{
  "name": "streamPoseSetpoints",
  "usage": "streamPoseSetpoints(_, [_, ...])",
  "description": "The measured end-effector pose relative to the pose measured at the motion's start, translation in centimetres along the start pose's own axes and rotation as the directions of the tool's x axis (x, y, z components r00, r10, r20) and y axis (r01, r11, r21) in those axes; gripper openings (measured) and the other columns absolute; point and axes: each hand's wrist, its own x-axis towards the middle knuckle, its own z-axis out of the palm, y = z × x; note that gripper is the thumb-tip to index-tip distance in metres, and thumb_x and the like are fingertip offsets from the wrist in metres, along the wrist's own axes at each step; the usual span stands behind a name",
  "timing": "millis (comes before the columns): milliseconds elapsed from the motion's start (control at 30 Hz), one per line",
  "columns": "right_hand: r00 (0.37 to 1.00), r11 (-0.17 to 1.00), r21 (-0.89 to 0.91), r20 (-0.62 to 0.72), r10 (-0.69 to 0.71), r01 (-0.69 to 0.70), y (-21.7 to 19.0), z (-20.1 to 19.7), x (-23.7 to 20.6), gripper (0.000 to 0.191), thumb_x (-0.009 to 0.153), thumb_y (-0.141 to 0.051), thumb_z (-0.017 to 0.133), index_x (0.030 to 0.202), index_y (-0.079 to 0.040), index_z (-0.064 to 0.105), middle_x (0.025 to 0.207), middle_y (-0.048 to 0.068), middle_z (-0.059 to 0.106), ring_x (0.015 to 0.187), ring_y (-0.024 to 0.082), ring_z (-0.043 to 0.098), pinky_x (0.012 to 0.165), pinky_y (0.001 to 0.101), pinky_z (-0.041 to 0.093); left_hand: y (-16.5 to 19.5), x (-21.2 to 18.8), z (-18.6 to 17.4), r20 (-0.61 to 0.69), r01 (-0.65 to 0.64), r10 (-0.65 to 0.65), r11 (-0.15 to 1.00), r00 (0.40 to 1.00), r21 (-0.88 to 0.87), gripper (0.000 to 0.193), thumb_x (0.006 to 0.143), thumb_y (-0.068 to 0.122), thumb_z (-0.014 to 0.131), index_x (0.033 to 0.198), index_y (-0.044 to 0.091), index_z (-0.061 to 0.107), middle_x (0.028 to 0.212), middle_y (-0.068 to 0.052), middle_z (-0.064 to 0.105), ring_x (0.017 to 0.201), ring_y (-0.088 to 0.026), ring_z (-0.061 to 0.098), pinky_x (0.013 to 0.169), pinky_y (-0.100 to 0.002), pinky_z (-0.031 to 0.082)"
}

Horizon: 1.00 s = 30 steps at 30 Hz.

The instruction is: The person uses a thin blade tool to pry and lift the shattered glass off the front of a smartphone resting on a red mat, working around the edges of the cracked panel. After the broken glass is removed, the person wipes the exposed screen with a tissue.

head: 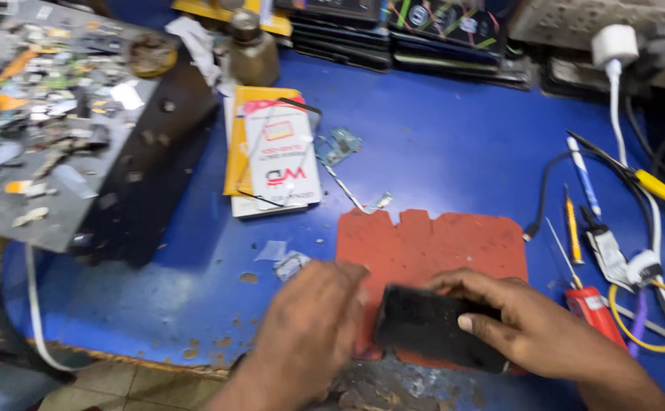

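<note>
A black phone (431, 323) lies on a red rubber mat (431, 243) near the front edge of the blue workbench (454, 144). My right hand (534, 327) grips the phone from the right, thumb across its top face. My left hand (310, 327) is blurred, curled against the phone's left end; whether it holds anything small I cannot tell. A small circuit board with a flex cable (342, 146) lies beyond the mat.
A grey tray of small parts (51, 114) stands at left. Packaged screen protectors (275, 152) lie at centre. Screwdrivers (582, 176), tweezers, a red tube (597, 312) and cables (652, 228) crowd the right. Stacked devices line the back.
</note>
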Motion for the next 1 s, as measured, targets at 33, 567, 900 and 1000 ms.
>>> streamPoseSetpoints(33, [0.985,0.979,-0.111,-0.006,-0.172,0.171,-0.2,-0.1,0.2,0.049,0.092,-0.009,0.063,0.139,-0.02,0.06,0.119,0.003,0.077,0.101,0.025,0.071,0.08,0.0437,0.061,-0.9,0.9,-1.1,-0.039,-0.043,0.046,0.997,0.998,0.069,0.023,0.087,0.0,0.065,0.111,-0.001,0.066,0.103,-0.016,0.069,0.096,-0.035,0.066,0.085,-0.045,0.055])
streamPoseSetpoints(567, [0.541,0.51,-0.663,-0.184,-0.821,0.548,0.2,1.5,0.8,0.038,0.075,-0.01,0.074,0.114,-0.008,0.073,0.109,0.006,0.075,0.107,0.025,0.068,0.09,0.0398,0.053,-8.4,26.5,-14.6,0.271,0.044,-0.525,0.511,0.807,0.859,0.033,0.089,0.009,0.066,0.12,0.006,0.074,0.115,-0.024,0.073,0.102,-0.041,0.071,0.085,-0.052,0.055])
streamPoseSetpoints(900, [0.311,0.336,-0.687,-0.166,-0.936,0.645,1.7,0.3,1.8,0.038,0.073,-0.01,0.08,0.111,-0.013,0.075,0.105,0.002,0.074,0.1,0.022,0.073,0.084,0.036,0.059,-8.1,29.5,-12.9,0.27,0.065,-0.735,0.392,0.622,0.918,0.036,0.089,0.019,0.069,0.123,0.01,0.075,0.118,-0.02,0.074,0.105,-0.039,0.072,0.089,-0.051,0.056])
streamPoseSetpoints(1000, [0.305,0.33,-0.701,-0.166,-0.938,0.632,1.9,0.0,1.9,0.037,0.074,-0.007,0.078,0.111,-0.014,0.076,0.104,0.001,0.074,0.099,0.02,0.074,0.081,0.0327,0.061,-7.5,30.4,-13.2,0.271,0.073,-0.754,0.388,0.598,0.919,0.037,0.089,0.022,0.069,0.124,0.011,0.076,0.119,-0.019,0.075,0.106,-0.039,0.072,0.09,-0.051,0.056])
